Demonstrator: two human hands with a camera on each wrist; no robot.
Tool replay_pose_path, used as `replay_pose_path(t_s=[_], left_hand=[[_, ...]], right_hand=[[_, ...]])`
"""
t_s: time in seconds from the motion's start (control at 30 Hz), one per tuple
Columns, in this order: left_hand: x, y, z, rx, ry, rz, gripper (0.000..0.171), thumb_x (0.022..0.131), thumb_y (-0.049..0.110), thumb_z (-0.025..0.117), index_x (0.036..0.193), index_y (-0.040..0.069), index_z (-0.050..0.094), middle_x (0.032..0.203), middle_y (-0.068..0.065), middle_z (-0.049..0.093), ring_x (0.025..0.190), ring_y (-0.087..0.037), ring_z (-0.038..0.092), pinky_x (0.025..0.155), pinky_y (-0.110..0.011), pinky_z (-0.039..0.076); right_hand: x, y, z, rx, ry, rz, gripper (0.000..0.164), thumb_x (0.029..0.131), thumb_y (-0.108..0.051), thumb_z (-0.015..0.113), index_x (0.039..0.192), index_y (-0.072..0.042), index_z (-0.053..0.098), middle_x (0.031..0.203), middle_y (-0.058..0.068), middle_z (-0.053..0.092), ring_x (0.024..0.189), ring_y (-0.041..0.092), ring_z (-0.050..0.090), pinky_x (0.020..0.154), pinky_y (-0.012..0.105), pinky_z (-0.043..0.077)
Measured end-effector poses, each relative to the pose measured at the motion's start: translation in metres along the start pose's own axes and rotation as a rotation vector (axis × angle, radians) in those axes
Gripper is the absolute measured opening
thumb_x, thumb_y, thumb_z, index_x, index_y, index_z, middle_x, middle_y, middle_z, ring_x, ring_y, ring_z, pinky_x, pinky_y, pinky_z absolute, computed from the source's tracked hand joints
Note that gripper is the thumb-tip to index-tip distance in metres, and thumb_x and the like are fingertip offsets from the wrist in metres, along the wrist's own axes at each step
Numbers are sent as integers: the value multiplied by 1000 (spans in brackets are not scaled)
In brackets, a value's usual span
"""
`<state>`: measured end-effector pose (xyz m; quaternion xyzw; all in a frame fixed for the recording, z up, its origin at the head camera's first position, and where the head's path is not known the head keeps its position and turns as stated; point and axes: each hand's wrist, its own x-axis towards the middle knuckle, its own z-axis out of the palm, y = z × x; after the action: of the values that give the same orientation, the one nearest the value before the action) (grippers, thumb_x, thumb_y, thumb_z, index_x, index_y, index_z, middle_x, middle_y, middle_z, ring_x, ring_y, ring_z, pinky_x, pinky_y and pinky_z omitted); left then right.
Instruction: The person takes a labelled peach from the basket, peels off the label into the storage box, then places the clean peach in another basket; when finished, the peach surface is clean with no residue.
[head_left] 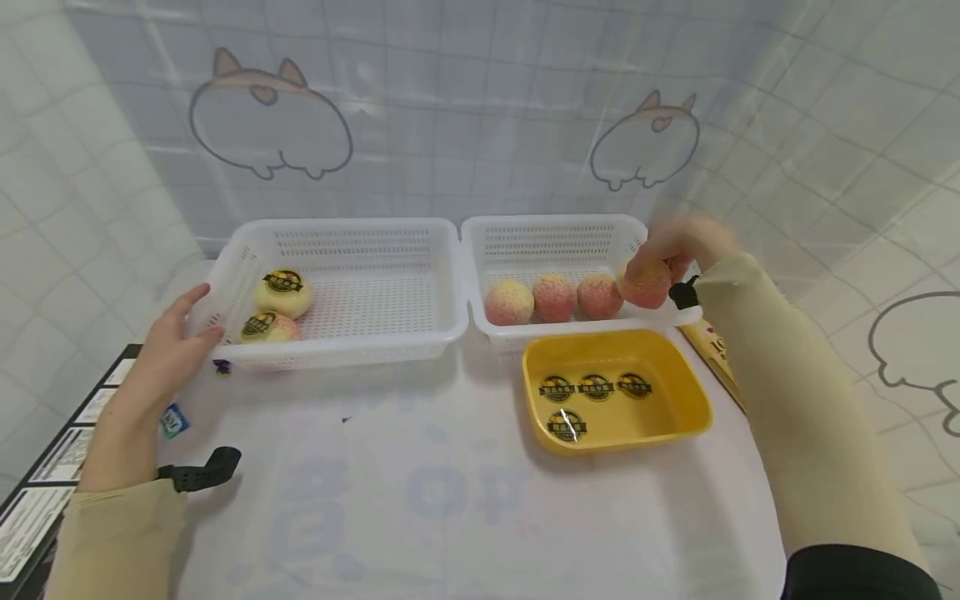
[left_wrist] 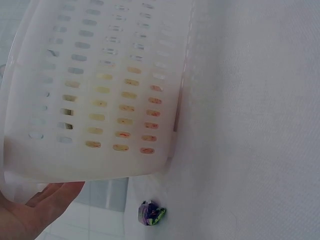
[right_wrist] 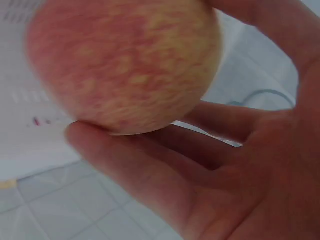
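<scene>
Gripping with the right hand, I'm holding one round, mottled red-yellow peach between curved fingers and thumb, at the right end of a slotted white plastic basket. Left of that grip, speckled peaches are sitting in a row; nearer me, a smooth yellow tub is holding glossy dark stickers. Far left, the left hand is touching a second slotted basket, fingers loosely spread, near two rounded fruits wearing labels.

Left hand, thumb and forefinger apart; right hand (blurry from above) in a grip.
</scene>
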<state>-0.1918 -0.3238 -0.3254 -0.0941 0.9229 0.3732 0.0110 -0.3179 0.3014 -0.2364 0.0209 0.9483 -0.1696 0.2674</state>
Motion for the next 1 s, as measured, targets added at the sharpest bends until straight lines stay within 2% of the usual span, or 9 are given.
replay_pose_path(t_s=[0.07, 0.13, 0.23, 0.3, 0.47, 0.57, 0.77, 0.9, 1.0], left_hand=[[0, 0, 1, 6, 3, 1, 69, 107, 30, 36, 161, 20, -5, 160, -36, 5, 130, -64, 28, 93, -83, 30], [0, 1, 2, 12, 4, 2, 69, 107, 30, 36, 161, 20, -5, 160, -36, 5, 130, -64, 28, 94, -83, 30], [0, 2, 1, 22, 13, 4, 68, 107, 29, 36, 161, 19, -5, 160, -36, 5, 130, -64, 28, 95, -83, 28], [0, 2, 1, 12, 15, 7, 68, 107, 29, 36, 161, 19, -4, 161, -35, 3, 132, -64, 25, 97, -83, 26], [3, 3, 2, -16, 11, 20, 68, 106, 27, 37, 161, 19, -2, 162, -32, 0, 137, -64, 19, 100, -83, 21], [4, 4, 4, -2, 8, 25, 68, 107, 27, 36, 161, 18, -2, 162, -33, 3, 135, -63, 23, 99, -83, 24], [1, 3, 6, -3, 9, 23, 68, 107, 28, 37, 161, 19, -3, 160, -36, 8, 132, -62, 27, 96, -82, 27], [0, 4, 6, 1, 10, 20, 68, 106, 29, 36, 161, 20, -3, 160, -35, 8, 131, -61, 29, 94, -82, 30], [0, 4, 7, 4, 13, 26, 68, 107, 30, 36, 161, 21, -3, 160, -35, 8, 130, -60, 30, 93, -82, 31]], right_hand=[[1, 2, 2, -25, -61, 63, 46, 78, -47, 78, 98, -6, 67, 85, 1, 65, 90, 25, 61, 76, 36, 51], [3, 3, 4, 32, -112, 100, 50, 79, -47, 78, 105, -6, 67, 91, 3, 66, 97, 25, 57, 83, 39, 51], [12, 8, 2, 134, -235, 60, 57, 88, -43, 72, 126, -1, 61, 112, 5, 69, 110, 25, 57, 100, 43, 49], [23, 14, 3, 169, -307, 43, 56, 91, -42, 69, 127, 1, 60, 110, 6, 70, 106, 23, 61, 100, 41, 49], [57, 33, 14, 129, -462, -47, 46, 99, -36, 61, 120, 5, 63, 96, 5, 71, 84, 15, 68, 90, 33, 55], [71, 41, 22, 125, -520, -97, 43, 102, -31, 57, 122, 7, 61, 99, 4, 72, 85, 13, 68, 90, 33, 56], [75, 36, 25, 56, -525, -107, 49, 103, -34, 55, 128, 8, 53, 104, 10, 69, 90, 17, 66, 95, 39, 54], [69, 31, 24, -17, -425, -73, 75, 99, -42, 59, 146, 10, 33, 136, 27, 55, 109, 28, 66, 111, 54, 39], [62, 28, 22, -46, -358, -49, 87, 96, -46, 62, 151, 10, 23, 150, 31, 39, 124, 37, 58, 114, 60, 32]])
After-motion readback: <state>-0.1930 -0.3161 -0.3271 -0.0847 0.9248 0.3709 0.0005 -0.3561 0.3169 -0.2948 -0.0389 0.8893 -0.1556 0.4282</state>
